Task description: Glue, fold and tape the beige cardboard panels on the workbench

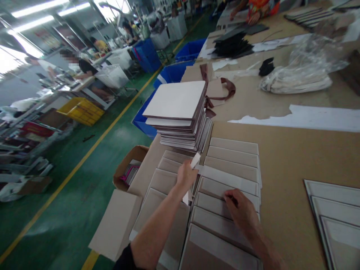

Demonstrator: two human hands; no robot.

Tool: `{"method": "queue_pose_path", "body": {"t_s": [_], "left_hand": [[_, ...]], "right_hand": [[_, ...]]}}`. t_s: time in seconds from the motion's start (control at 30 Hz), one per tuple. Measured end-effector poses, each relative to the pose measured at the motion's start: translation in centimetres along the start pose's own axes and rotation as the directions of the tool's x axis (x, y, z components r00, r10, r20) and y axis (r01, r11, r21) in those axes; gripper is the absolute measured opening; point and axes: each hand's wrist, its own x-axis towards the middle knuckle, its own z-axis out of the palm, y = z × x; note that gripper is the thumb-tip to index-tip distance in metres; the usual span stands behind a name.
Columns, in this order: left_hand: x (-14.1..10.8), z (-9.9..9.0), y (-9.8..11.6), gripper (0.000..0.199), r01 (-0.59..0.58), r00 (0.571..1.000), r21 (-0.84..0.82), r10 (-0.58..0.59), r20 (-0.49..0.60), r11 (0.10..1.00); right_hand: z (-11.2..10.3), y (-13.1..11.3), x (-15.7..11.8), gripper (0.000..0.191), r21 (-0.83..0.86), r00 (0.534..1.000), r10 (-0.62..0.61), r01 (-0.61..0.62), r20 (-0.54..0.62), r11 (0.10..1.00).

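Note:
My left hand (pixel 186 175) is closed around a white strip (pixel 195 160), which looks like paper or tape. One end sticks up past the fingers, and white also shows below the hand. My right hand (pixel 242 208) hovers over or touches a row of overlapping beige panels (pixel 222 221), its thumb and fingertips pinched together. Whatever is between those fingertips is too small to make out. A pale band (pixel 233 179) lies across one panel of that row. Under my left forearm is a second row of overlapping panels (pixel 165 183).
Behind the rows rises a tall stack of white-topped boards (pixel 176 99). Dark-edged panels (pixel 334 210) lie at the right. A cardboard box (pixel 118 167) and blue bins (pixel 140 116) stand along the table's left side. Across the table are plastic-wrapped goods (pixel 298 77) and a co-worker's hands (pixel 253 18).

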Motion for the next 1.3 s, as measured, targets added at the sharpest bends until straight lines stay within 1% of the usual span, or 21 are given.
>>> {"method": "queue_pose_path", "body": {"t_s": [0.1, 0.2, 0.37, 0.5, 0.63, 0.73, 0.83, 0.93, 0.97, 1.03, 1.1, 1.13, 1.17, 1.2, 1.23, 1.27, 1.3], "left_hand": [[0.5, 0.4, 0.4, 0.041, -0.082, 0.995, 0.061, 0.079, 0.062, 0.995], [1.1, 0.8, 0.4, 0.047, -0.159, 0.980, 0.099, 0.145, 0.134, 0.982], [1.6, 1.1, 0.1, 0.047, -0.256, 0.951, 0.137, 0.224, 0.211, 0.957], [1.6, 1.2, -0.1, 0.036, -0.285, 0.944, 0.144, 0.251, 0.215, 0.948], [1.2, 0.7, 0.0, 0.033, -0.283, 0.948, 0.116, 0.259, 0.187, 0.952], [0.9, -0.4, 0.3, 0.033, -0.281, 0.952, 0.063, 0.270, 0.140, 0.958], [0.6, -2.4, 0.2, 0.026, -0.252, 0.966, -0.019, 0.253, 0.047, 0.967], [-0.1, -5.2, -0.4, 0.016, -0.167, 0.985, -0.137, 0.158, -0.072, 0.976], [-0.6, -6.1, -0.7, 0.015, -0.137, 0.988, -0.187, 0.120, -0.097, 0.973], [-2.0, -7.8, -1.1, 0.013, -0.098, 0.992, -0.281, 0.070, -0.107, 0.955], [-3.7, -8.9, -1.4, 0.010, -0.082, 0.996, -0.404, 0.057, -0.073, 0.911], [-4.6, -9.1, -1.4, 0.008, -0.066, 0.998, -0.498, 0.051, -0.044, 0.864], [-5.5, -9.2, -1.4, 0.007, -0.040, 0.999, -0.606, 0.041, -0.012, 0.794], [-6.2, -9.2, -1.3, 0.006, -0.004, 0.999, -0.711, 0.030, 0.024, 0.703], [-6.9, -9.1, -1.3, 0.008, 0.040, 0.998, -0.796, 0.018, 0.064, 0.604], [-7.5, -8.9, -1.3, 0.009, 0.087, 0.995, -0.851, 0.005, 0.104, 0.517], [-8.0, -8.6, -1.3, 0.011, 0.127, 0.990, -0.879, -0.012, 0.137, 0.460]], "right_hand": [[-0.1, 0.3, -0.7, 0.021, 0.027, 1.000, 0.003, -0.003, 0.002, 1.000], [-0.2, 0.2, -1.1, 0.021, 0.049, 1.000, -0.008, 0.008, 0.001, 0.999], [-0.3, 0.1, -1.5, 0.020, 0.072, 1.000, -0.016, 0.017, -0.015, 0.997], [-0.3, 0.3, -1.9, 0.018, 0.089, 0.999, -0.032, 0.033, -0.017, 0.996], [-0.3, 0.4, -2.1, 0.018, 0.096, 0.999, -0.026, 0.028, -0.019, 0.995], [-0.3, 0.4, -2.1, 0.017, 0.085, 0.999, -0.026, 0.029, -0.026, 0.996], [-0.6, 0.6, -1.7, 0.017, 0.080, 0.997, -0.027, 0.033, -0.079, 0.996], [-1.2, 0.8, -0.6, 0.018, 0.049, 0.987, -0.007, 0.015, -0.163, 0.999], [-1.5, 0.8, -0.1, 0.018, 0.034, 0.984, -0.005, 0.011, -0.179, 0.999], [-1.8, 0.4, 1.2, 0.020, 0.026, 0.984, -0.012, 0.017, -0.180, 1.000], [-1.7, -0.3, 2.7, 0.020, 0.089, 0.987, 0.002, 0.012, -0.161, 0.996], [-1.5, -0.9, 3.4, 0.019, 0.190, 0.990, 0.046, -0.019, -0.135, 0.982], [-1.2, -1.4, 4.1, 0.018, 0.325, 0.990, 0.107, -0.073, -0.089, 0.943], [-0.7, -2.0, 4.8, 0.019, 0.464, 0.986, 0.168, -0.139, -0.022, 0.875], [-0.2, -2.6, 5.4, 0.022, 0.585, 0.976, 0.212, -0.204, 0.056, 0.785], [0.4, -3.1, 6.0, 0.027, 0.673, 0.963, 0.233, -0.260, 0.132, 0.692], [0.9, -3.5, 6.6, 0.031, 0.727, 0.952, 0.237, -0.302, 0.194, 0.616]]}}
